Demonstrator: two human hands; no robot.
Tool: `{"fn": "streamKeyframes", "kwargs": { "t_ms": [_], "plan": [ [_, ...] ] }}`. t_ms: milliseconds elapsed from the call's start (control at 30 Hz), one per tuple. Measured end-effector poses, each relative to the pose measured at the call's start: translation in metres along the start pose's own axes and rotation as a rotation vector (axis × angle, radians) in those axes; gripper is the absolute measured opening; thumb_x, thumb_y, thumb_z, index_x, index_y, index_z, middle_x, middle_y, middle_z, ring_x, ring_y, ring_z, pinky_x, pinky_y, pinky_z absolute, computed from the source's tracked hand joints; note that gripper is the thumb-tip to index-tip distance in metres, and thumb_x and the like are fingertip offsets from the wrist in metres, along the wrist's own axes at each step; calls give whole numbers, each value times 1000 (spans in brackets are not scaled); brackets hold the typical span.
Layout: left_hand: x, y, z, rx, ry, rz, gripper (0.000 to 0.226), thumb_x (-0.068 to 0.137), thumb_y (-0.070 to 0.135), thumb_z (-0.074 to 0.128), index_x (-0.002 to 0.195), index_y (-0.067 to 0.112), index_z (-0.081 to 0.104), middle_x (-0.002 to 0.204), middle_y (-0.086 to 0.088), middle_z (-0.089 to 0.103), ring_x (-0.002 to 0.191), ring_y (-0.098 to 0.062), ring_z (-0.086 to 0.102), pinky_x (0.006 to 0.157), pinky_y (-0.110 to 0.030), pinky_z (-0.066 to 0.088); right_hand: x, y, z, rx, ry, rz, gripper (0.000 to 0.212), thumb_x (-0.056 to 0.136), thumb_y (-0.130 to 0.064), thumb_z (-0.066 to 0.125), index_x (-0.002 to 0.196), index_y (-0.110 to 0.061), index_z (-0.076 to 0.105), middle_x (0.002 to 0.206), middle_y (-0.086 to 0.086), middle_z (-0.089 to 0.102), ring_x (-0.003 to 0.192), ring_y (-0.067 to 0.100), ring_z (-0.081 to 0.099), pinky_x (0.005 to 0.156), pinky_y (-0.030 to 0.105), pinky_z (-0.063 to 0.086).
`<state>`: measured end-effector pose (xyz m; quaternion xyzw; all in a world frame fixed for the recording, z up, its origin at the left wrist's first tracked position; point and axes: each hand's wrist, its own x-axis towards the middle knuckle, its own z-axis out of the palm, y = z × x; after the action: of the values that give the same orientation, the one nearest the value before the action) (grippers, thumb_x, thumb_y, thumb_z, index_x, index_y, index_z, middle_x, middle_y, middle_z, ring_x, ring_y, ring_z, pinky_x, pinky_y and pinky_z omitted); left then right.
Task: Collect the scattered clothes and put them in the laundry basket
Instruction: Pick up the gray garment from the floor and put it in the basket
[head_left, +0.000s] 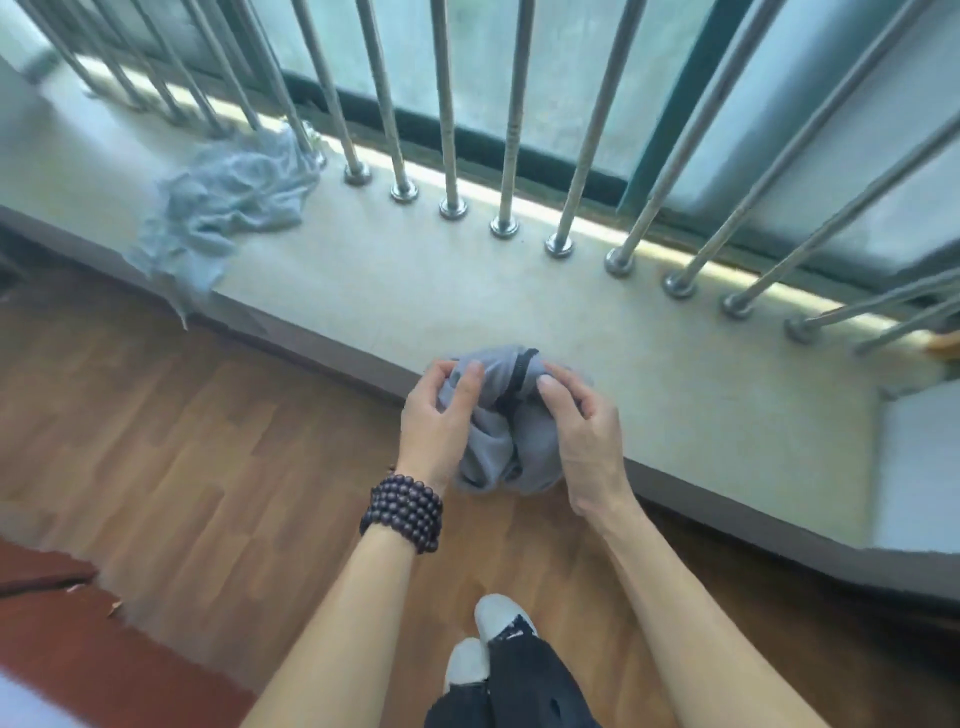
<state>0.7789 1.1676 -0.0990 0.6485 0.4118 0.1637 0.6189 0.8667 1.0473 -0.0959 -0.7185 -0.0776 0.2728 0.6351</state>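
While the grey garment (493, 436) is bunched into a ball with its long axis running from the ledge (649, 364) edge down toward the person, both hands close on it. The left hand (436, 410) grips its left side, fingers curled; the right hand (582, 421) pinches the right side. The bundle sits between them, over the ledge edge. A second grey cloth (228, 202) lies far left on the ledge.

Cloth (228, 192) lies on ledge (415, 280), left of hands (511, 415).
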Motion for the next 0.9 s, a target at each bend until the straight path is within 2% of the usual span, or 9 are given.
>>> {"fn": "streamKeyframes", "kwargs": {
  "t_ms": [67, 133, 200, 267, 333, 467, 633, 800, 900],
  "plan": [
    [-22, 48, 11, -2, 24, 29, 30, 93, 45, 61, 96, 16, 65, 94, -5, 71, 88, -16, 67, 81, -35, 55, -22, -46, -17, 20, 46, -73, 13, 98, -31, 67, 106, -30, 77, 108, -15, 78, 109, -1, 69, 100, 25, 53],
    [-41, 89, 21, -25, 5, 61, 17, 95, 34, 64, 98, 17, 64, 98, -5, 71, 93, -21, 68, 82, -34, 57, -42, -83, -34, 29, 94, -116, 16, 101, -23, 64, 105, -35, 74, 108, -17, 77, 105, -7, 68, 93, 16, 53],
    [-64, 123, 31, -30, -29, 104, 13, 95, 29, 65, 103, 20, 62, 103, -3, 69, 96, -18, 68, 83, -30, 59, -65, -112, -53, 66, 147, -143, 23, 101, -15, 63, 106, -36, 73, 110, -17, 75, 104, -10, 67, 90, 12, 52],
    [-95, 162, 46, -12, -119, 184, 15, 95, 24, 65, 109, 22, 59, 106, 4, 65, 96, -7, 63, 80, -16, 54, -96, -142, -82, 112, 247, -168, 24, 101, -13, 63, 110, -33, 74, 113, -13, 76, 111, -3, 68, 96, 18, 54],
    [-117, 186, 59, -29, -201, 243, 16, 95, 19, 64, 110, 21, 59, 106, 6, 65, 96, -1, 62, 76, -9, 52, -119, -160, -104, 150, 312, -180, 24, 101, -13, 63, 114, -28, 75, 114, -12, 77, 113, 2, 69, 100, 24, 55],
    [-166, 227, 93, -30, -387, 345, 14, 96, 15, 63, 107, 24, 61, 103, 8, 67, 91, 6, 65, 79, -13, 55, -169, -190, -151, 180, 481, -201, 24, 101, -14, 62, 120, -22, 76, 112, -16, 77, 112, 1, 69, 101, 26, 55],
    [-231, 260, 146, -31, -574, 422, 18, 96, 17, 62, 99, 35, 58, 100, 12, 65, 89, 10, 64, 82, -18, 57, -226, -212, -216, 159, 683, -256, 23, 102, -18, 63, 118, -28, 75, 111, -23, 74, 108, -6, 67, 99, 21, 55],
    [-302, 285, 204, -10, -770, 522, 14, 96, 19, 63, 102, 31, 59, 99, 15, 65, 90, 7, 65, 88, -28, 58, -292, -220, -291, 101, 910, -349, 24, 100, -11, 63, 116, -23, 76, 106, -27, 73, 109, -6, 67, 96, 15, 51],
    [-370, 293, 240, 10, -890, 572, 15, 94, 22, 64, 101, 34, 58, 101, 10, 67, 98, -7, 67, 91, -37, 58, -355, -221, -336, 100, 1067, -391, 24, 100, -10, 63, 116, -23, 76, 100, -32, 74, 107, -9, 67, 94, 13, 51]
  ]
}}
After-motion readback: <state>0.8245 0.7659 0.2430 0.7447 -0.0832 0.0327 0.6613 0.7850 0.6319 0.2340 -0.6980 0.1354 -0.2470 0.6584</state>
